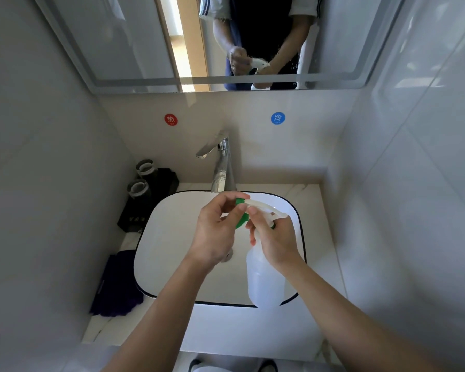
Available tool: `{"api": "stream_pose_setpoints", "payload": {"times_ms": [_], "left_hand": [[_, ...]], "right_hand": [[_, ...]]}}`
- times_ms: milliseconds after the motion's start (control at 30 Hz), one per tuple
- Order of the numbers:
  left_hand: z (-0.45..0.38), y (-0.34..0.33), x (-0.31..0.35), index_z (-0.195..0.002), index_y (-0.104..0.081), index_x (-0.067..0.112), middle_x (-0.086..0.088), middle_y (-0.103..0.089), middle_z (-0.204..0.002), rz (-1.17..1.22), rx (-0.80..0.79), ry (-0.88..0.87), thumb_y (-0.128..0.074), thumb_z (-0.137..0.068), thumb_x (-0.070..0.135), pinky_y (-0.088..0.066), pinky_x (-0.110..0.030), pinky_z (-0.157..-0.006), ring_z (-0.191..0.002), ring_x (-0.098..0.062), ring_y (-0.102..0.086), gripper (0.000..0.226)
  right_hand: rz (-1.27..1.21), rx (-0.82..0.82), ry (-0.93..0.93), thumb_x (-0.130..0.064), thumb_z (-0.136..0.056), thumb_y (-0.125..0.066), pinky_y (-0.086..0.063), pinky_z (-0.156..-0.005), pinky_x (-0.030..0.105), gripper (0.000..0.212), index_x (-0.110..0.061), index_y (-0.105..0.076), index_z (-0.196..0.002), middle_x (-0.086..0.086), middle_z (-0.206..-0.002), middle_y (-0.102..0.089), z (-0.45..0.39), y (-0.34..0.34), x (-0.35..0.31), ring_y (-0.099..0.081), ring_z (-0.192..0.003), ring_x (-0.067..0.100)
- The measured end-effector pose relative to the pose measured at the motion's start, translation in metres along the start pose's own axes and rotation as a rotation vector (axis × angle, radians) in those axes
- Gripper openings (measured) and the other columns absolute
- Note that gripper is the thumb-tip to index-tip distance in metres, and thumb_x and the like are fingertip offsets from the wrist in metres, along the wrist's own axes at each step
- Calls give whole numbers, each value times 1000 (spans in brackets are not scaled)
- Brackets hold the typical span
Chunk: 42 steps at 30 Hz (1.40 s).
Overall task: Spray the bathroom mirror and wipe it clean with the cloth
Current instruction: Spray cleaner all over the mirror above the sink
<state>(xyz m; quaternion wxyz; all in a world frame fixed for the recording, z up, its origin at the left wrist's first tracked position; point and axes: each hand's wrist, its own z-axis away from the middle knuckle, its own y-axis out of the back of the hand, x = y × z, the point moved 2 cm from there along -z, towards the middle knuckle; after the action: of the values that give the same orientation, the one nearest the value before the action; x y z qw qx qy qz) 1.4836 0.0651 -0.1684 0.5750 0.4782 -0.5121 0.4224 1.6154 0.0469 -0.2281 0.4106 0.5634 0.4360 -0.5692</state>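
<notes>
A translucent white spray bottle [262, 280] with a green nozzle and trigger hangs over the white sink [167, 237]. My right hand [274, 237] grips its neck just under the spray head. My left hand [215, 229] pinches the green nozzle tip at the front of the head. The mirror [124, 44] fills the wall above and reflects both hands and the bottle. A dark purple cloth [117, 285] lies on the counter left of the sink.
A chrome faucet [222, 165] rises behind the sink. Two glass tumblers [141, 181] stand on a black tray at the back left. Red and blue round stickers mark the wall. Tiled walls close in on both sides.
</notes>
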Motion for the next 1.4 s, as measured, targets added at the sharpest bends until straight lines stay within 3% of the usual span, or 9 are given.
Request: {"api": "stream_pose_setpoints", "payload": {"times_ms": [233,433,533,633,833,1033,1200,1400], "left_hand": [[-4,4,4,-103,-73,19,5,-69,-85,-86,-19,-4,-64,-99,10,-47,-9,-71,-75,2,-61,13],[-8,7,0,-94,-74,14,5,-72,-85,-64,-41,32,-65,-99,19,-51,-33,-83,-80,-9,-61,12],[-9,11,0,-97,-76,15,7,-73,-84,-52,-83,28,-67,-97,17,-50,-25,-80,-77,-6,-62,9],[-12,19,-2,-109,-75,22,0,-76,-95,-51,-161,-7,-67,-96,7,-51,-25,-83,-88,-9,-66,21],[-13,16,-4,-96,-75,21,6,-74,-83,-22,-96,9,-66,-96,5,-51,-23,-79,-79,-7,-64,18],[-7,15,-8,-96,-75,15,3,-73,-87,36,-83,48,-66,-98,13,-53,-35,-85,-84,-12,-65,10],[-12,17,-4,-109,-75,26,-6,-69,-89,-4,-205,-14,-69,-92,20,-50,-40,-83,-84,-18,-60,19],[-4,13,-3,-102,-76,21,-2,-72,-88,13,-135,-11,-65,-98,9,-50,-24,-79,-82,-12,-60,16]], "right_hand": [[22,38,28,-60,-82,-60,-46,-56,28,58,-4,-65,-66,23,-62,-60,5,-1,-1,-54,-49,22],[35,38,35,-59,-83,-60,-47,-56,30,57,-6,-64,-62,23,-61,-60,6,0,-1,-56,-50,23],[46,41,42,-60,-84,-59,-47,-56,31,60,-3,-64,-64,23,-62,-60,6,1,-1,-56,-50,23],[58,49,34,-61,-83,-58,-47,-55,30,61,-3,-63,-64,20,-61,-61,5,0,-1,-57,-49,22],[66,48,39,-61,-83,-58,-47,-55,31,61,-3,-65,-67,21,-65,-62,7,0,-2,-57,-49,22],[79,40,64,-60,-84,-57,-47,-56,30,61,-1,-64,-68,22,-63,-61,10,0,-5,-56,-50,23],[74,34,64,-60,-85,-57,-47,-56,31,60,-3,-64,-66,24,-64,-61,11,2,-5,-56,-51,23],[70,30,62,-58,-84,-57,-47,-56,30,62,2,-64,-69,24,-64,-61,13,0,-6,-56,-50,23]]}}
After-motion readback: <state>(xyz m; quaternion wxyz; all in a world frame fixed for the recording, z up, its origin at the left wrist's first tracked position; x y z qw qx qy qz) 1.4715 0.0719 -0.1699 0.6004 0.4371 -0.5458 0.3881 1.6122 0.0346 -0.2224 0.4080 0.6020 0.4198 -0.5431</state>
